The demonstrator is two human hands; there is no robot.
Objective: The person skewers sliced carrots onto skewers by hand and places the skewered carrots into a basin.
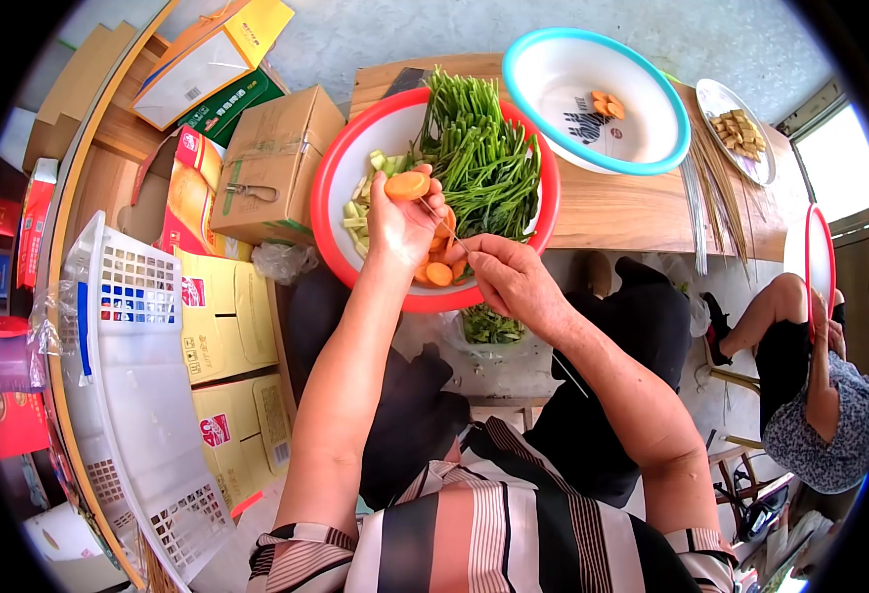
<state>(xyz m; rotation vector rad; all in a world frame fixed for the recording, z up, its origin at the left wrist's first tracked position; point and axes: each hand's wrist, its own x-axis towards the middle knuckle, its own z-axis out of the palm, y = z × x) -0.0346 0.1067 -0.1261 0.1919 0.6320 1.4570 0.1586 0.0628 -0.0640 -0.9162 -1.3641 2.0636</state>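
My left hand [405,225] is closed around an orange carrot slice [408,186], held up over the red-rimmed basin [328,178]. My right hand [512,282] pinches a thin skewer [575,380], whose front end reaches to the slice; I cannot tell whether it has pierced it. Long green leafy stems [479,158] fill much of the basin. Pale green chunks [357,212] lie at its left side, and more carrot slices [438,274] sit below my hands.
On the wooden table [593,212] stand a blue-rimmed basin [553,84] with a few carrot slices [608,105], bundles of thin sticks [716,193] and a plate [716,94] of tan chunks. Cardboard boxes [276,163] and a white plastic basket [138,366] crowd the left. Another person [820,415] sits at right.
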